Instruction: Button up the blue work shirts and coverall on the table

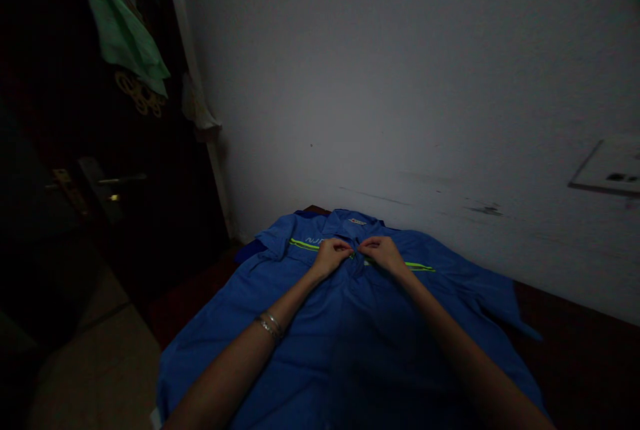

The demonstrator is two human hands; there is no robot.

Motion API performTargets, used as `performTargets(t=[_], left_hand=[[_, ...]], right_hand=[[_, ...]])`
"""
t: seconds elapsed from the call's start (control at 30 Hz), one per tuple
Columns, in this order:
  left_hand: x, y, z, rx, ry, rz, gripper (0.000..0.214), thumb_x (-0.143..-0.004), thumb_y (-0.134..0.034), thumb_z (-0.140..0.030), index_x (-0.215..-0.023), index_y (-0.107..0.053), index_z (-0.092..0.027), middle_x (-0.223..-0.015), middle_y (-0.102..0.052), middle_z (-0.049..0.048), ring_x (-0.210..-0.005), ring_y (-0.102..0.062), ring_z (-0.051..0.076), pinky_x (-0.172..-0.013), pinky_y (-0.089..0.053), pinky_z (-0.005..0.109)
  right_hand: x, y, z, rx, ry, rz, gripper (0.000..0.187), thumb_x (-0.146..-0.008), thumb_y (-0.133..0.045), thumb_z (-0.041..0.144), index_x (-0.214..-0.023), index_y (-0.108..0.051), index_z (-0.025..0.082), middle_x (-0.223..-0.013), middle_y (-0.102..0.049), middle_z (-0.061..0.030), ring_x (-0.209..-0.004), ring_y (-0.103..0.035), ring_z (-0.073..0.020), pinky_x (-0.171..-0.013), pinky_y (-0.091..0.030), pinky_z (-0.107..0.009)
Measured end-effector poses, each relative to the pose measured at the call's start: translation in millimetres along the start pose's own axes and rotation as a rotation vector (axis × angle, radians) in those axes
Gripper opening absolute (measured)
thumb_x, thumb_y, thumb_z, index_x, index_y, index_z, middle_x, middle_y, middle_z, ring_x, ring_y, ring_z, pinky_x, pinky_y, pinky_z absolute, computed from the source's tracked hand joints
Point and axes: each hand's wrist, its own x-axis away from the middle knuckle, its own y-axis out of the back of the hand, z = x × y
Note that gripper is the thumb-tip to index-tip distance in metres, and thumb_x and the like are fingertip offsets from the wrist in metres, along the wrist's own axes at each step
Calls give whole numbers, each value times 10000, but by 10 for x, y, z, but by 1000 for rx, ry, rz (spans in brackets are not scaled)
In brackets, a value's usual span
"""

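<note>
The head-worn camera looks forward and down across the nearby shirt [345, 313] towards a wall [400, 83].

Pale lettering [313, 241] on the blue shirt [345, 330] seems to start "NJ", the rest unclear beside the left hand [332, 258]; the collar label [357, 221] is illegible.

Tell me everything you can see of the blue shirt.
The blue, short-sleeved cloth shirt lies spread front up on a dark reddish-brown surface, its blue fold-down collar toward the pale wall. A small pale label shows inside the neck. Bright yellow-green stripes cross the chest, with white lettering partly visible. The fabric looks thin and creased. The bare left hand and bare right hand pinch its front below the collar. The lower end leaves the picture.
</note>
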Motion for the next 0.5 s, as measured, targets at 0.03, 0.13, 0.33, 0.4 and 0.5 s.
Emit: performTargets(t=[0.03, 0.13, 0.33, 0.4, 0.5], left_hand=[[6, -3, -2, -28, -28, -7, 115, -646, -606, -184, -697, -683, -116, -703, -651, 54, -659, -560, 141, -624, -426, 228], [25, -3, 1, -92, -83, -13, 108, -664, -594, -165, -696, -688, -123, -697, -646, 55, -672, -561, 143, -644, -421, 232], [55, -12, -4, -139, -67, -12, 112, -671, -584, -135, -704, -691, -133, -694, -636, 47, -683, -556, 139, -646, -417, 228], [61, -19, -8, -148, -69, -19, 115, -672, -579, -128, -703, -689, -135, -693, -633, 42, -678, -552, 134, -646, -415, 227], [65, -28, -4, -161, -94, -27, 114, -672, -577, -125, -701, -687, -136, -692, -629, 38, -672, -548, 129, -651, -411, 225]], right_hand=[[-6, -5, -3, -12, -5, 4, 131, -596, -599, 220, -676, -648, 129, -700, -673, -64, -650, -619, -158, -552, -449, -209], [-19, -23, -16, -44, -16, 11, 153, -578, -609, 201, -702, -643, 118, -678, -669, -63, -613, -612, -149, -533, -441, -202], [-16, -56, -39, -21, -9, 3, 154, -575, -597, 176, -710, -642, 116, -644, -662, -48, -589, -606, -143, -513, -432, -197], [-6, -59, -28, 1, -1, -3, 157, -578, -598, 186, -714, -644, 124, -641, -661, -39, -595, -607, -143, -514, -430, -195], [26, -58, 26, 34, -4, -21, 186, -578, -595, 192, -742, -656, 130, -650, -667, -37, -599, -609, -144, -514, -425, -192]])
